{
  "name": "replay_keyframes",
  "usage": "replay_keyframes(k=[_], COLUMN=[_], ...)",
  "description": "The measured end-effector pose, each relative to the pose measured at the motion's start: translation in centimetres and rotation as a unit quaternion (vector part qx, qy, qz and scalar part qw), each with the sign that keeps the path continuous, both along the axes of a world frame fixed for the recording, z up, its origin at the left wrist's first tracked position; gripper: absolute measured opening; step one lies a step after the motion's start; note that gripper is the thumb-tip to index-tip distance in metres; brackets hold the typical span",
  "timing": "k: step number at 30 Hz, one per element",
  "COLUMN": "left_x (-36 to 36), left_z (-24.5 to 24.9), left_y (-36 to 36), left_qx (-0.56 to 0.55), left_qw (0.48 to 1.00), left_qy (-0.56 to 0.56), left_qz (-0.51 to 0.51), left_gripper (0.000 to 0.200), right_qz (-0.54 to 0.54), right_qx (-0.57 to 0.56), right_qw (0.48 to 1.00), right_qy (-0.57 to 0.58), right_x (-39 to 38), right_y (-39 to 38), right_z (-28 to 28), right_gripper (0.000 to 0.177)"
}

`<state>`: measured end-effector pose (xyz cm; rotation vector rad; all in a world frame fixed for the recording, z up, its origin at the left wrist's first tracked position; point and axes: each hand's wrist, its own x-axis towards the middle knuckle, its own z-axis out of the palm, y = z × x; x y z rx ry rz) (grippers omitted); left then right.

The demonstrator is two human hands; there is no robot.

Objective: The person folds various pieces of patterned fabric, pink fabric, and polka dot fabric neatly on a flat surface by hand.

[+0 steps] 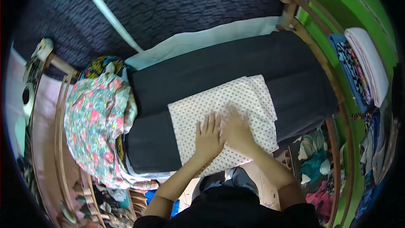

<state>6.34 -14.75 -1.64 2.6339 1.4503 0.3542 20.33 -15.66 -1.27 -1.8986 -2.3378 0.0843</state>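
Observation:
A folded white cloth with a small dark print [194, 109] lies on a dark-covered padded surface [202, 67], its near edge hanging over the front. My left hand [209, 138] rests flat on the cloth, fingers stretched out and slightly apart. Beside it, close to or touching it, my right hand [239, 133] also lies palm down on the cloth; its fingertips are smeared by motion, but the hand looks flat. Neither hand grips anything that I can see. Along the cloth's right side, a folded layer sits slightly offset from the rest.
On the left end, a floral cloth [95, 122] is heaped beside a wooden rail [61, 118]. Folded textiles [367, 65] hang over the right rail near a green wall [350, 131]. Clothes [314, 164] are piled below on the right. A dark patterned curtain [190, 4] hangs behind.

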Motion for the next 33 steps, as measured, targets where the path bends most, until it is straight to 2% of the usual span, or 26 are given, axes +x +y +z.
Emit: replay_keyframes(k=[1, 3, 6, 9, 11, 12, 13, 14, 17, 18, 19, 20, 21, 23, 24, 26, 27, 29, 32, 33], left_x=[-0.1, -1.4, -4.2, -4.7, -4.6, -4.4, -4.4, -4.7, -5.3, -5.4, -5.5, -5.6, -5.6, -5.7, -5.7, -5.8, -5.9, -6.1, -6.1, -6.2], left_z=[0.1, 1.1, 1.4, 1.0, 0.7, 0.8, 0.8, 0.4, 0.6, 0.7, 0.6, 0.6, 0.5, 0.5, 0.6, 0.7, 0.7, 0.3, 0.5, 0.5], left_y=[-0.2, -0.3, -0.6, -0.5, -0.7, -0.7, -0.5, -0.4, -0.6, -0.6, -0.6, -0.5, -0.6, -0.6, -0.5, -0.5, -0.4, -0.3, -0.3, -0.3], left_qx=[-0.008, -0.024, -0.044, -0.031, -0.018, -0.008, 0.004, 0.001, -0.006, -0.026, -0.025, -0.024, -0.022, -0.024, -0.022, -0.029, -0.031, -0.027, -0.025, -0.024], left_qw=[1.0, 1.0, 0.999, 0.999, 0.999, 0.999, 0.999, 0.999, 0.999, 0.998, 0.998, 0.998, 0.998, 0.998, 0.998, 0.998, 0.998, 0.997, 0.997, 0.997], left_qy=[0.005, 0.017, 0.013, 0.023, 0.025, 0.027, 0.029, 0.032, 0.02, 0.009, 0.004, -0.003, -0.012, -0.018, -0.02, -0.019, -0.017, -0.011, -0.005, -0.01], left_qz=[0.0, -0.001, -0.002, -0.012, -0.021, -0.025, -0.029, -0.035, -0.045, -0.05, -0.053, -0.054, -0.052, -0.054, -0.055, -0.056, -0.058, -0.065, -0.069, -0.071], left_gripper=[0.058, 0.058, 0.057, 0.057, 0.056, 0.056, 0.055, 0.055, 0.054, 0.051, 0.051, 0.051, 0.051, 0.052, 0.052, 0.053, 0.053, 0.053, 0.055, 0.056], right_qz=[0.041, -0.003, -0.189, -0.421, -0.306, -0.181, -0.072, -0.021, -0.087, -0.156, -0.258, -0.321, -0.404, -0.477, -0.371, -0.234, -0.196, 0.041, 0.051, -0.039], right_qx=[0.025, 0.013, 0.008, 0.036, -0.015, -0.011, 0.015, 0.0, -0.037, -0.055, -0.057, 0.016, -0.005, 0.028, 0.036, 0.002, -0.04, -0.012, -0.053, -0.067], right_qw=[0.994, 0.996, 0.98, 0.905, 0.948, 0.983, 0.989, 0.983, 0.987, 0.984, 0.963, 0.947, 0.913, 0.875, 0.858, 0.932, 0.977, 0.991, 0.988, 0.99], right_qy=[0.102, 0.092, 0.057, -0.055, 0.092, 0.019, 0.131, 0.182, 0.129, 0.063, 0.051, -0.008, -0.059, -0.082, -0.353, -0.277, 0.075, 0.128, 0.137, 0.117], right_x=[-0.8, 0.6, 4.8, 4.7, 0.5, -2.0, -3.8, -5.2, -2.7, -0.9, 1.0, 2.7, 3.5, 4.3, 3.8, 0.0, -2.6, -4.5, -1.3, 0.5], right_y=[-1.5, -2.1, -2.6, -3.4, -3.7, -4.3, -5.6, -6.8, -7.7, -7.6, -7.9, -8.6, -8.5, -7.8, -7.2, -4.5, -3.0, -2.7, 0.2, 1.3], right_z=[0.2, 0.8, 0.2, -0.6, 1.9, 0.3, 2.8, 1.9, 0.3, 0.3, 0.6, -0.7, 0.8, 0.6, 0.6, 1.3, 1.9, 1.8, 1.1, 0.7], right_gripper=[0.047, 0.047, 0.047, 0.048, 0.048, 0.047, 0.045, 0.046, 0.045, 0.045, 0.045, 0.046, 0.045, 0.044, 0.044, 0.042, 0.041, 0.039, 0.04, 0.043])
